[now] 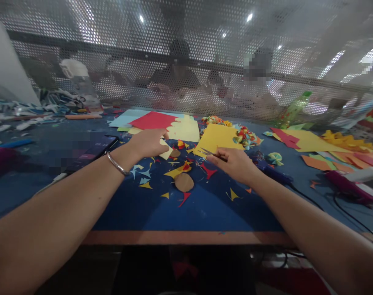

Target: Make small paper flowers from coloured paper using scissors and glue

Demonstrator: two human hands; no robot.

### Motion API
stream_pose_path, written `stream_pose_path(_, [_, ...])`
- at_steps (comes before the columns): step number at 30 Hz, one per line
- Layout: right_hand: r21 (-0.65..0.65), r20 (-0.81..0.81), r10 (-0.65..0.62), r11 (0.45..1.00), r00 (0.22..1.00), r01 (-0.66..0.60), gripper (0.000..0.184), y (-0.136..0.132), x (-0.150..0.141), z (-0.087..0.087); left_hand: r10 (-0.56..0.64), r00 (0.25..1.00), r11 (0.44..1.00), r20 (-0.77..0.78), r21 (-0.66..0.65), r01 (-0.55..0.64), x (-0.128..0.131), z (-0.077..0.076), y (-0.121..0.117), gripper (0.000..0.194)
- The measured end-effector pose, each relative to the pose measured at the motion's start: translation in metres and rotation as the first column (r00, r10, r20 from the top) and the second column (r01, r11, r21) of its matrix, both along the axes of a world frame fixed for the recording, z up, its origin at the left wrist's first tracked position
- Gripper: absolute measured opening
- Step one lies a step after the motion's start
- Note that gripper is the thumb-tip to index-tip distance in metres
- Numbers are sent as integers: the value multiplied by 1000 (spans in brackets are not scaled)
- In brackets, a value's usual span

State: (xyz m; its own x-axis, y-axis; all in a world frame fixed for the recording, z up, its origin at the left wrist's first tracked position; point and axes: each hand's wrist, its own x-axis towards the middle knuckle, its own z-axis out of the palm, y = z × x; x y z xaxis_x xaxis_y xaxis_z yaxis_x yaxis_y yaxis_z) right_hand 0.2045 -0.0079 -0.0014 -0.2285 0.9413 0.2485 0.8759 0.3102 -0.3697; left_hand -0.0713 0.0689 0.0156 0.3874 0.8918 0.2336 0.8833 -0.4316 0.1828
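My left hand is closed on a small pale yellow piece of paper just above the table. My right hand grips dark-handled scissors, blades pointing left toward that piece; the blades look slightly apart. Beyond the scissors lies a yellow sheet. A round brown disc rests nearer to me, among red, yellow and light blue paper scraps. Behind my left hand are a red sheet and a pale yellow sheet with a scalloped cut edge.
Folded colourful paper pieces are heaped behind the yellow sheet. A phone lies left of my forearm. At right are a blue corded tool, a purple tool and a green-capped bottle. A perforated metal screen closes off the back.
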Motion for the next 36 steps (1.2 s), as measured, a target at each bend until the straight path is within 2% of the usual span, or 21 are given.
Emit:
stream_pose_path(2, [-24, 71, -20, 999, 997, 22, 45, 2, 0, -1, 4, 1000, 988, 5, 155, -5, 3, -3, -2, 50])
stream_pose_path(5, [-35, 135, -86, 995, 987, 91, 41, 2, -1, 0, -157, 986, 938, 54, 320, 132, 20, -5, -14, 34])
stream_pose_path(8, [-37, 201, -154, 986, 967, 165, 39, 1, -1, 0, -312, 946, 918, 84, 282, 278, 42, -10, -26, 24])
stream_pose_path(10, [-42, 233, -186, 979, 954, 201, 38, 1, -1, 0, -350, 934, 915, 67, 238, 326, 53, -15, -31, 24])
stream_pose_path(15, [-49, 249, -208, 973, 946, 227, 36, -1, -1, 1, -309, 950, 939, 45, 173, 297, 61, -24, -32, 28])
stream_pose_path(21, [-48, 262, -205, 973, 943, 225, 34, -2, -3, 2, -209, 976, 976, 54, 72, 205, 66, -20, -34, 37])
stream_pose_path(24, [-45, 270, -215, 971, 939, 235, 34, -3, -3, 1, -212, 977, 976, 21, 61, 210, 68, -20, -36, 39])
stream_pose_path(27, [-43, 286, -229, 967, 930, 251, 34, -3, -4, 1, -237, 971, 967, 44, 111, 231, 68, -20, -39, 29])
stream_pose_path(29, [-46, 305, -240, 963, 922, 266, 35, -3, -4, 1, -280, 957, 943, 76, 208, 259, 68, -19, -44, 23])
stream_pose_path(31, [-40, 325, -247, 961, 913, 274, 36, -4, -4, 2, -365, 929, 897, 58, 290, 334, 69, -16, -52, 21])
stream_pose_path(34, [-34, 342, -244, 962, 908, 271, 34, -4, -4, 3, -501, 861, 823, -81, 264, 503, 72, -13, -63, 18])
stream_pose_path(36, [-36, 345, -246, 961, 906, 275, 33, -4, -4, 3, -545, 817, 778, -186, 251, 576, 75, -14, -65, 18])
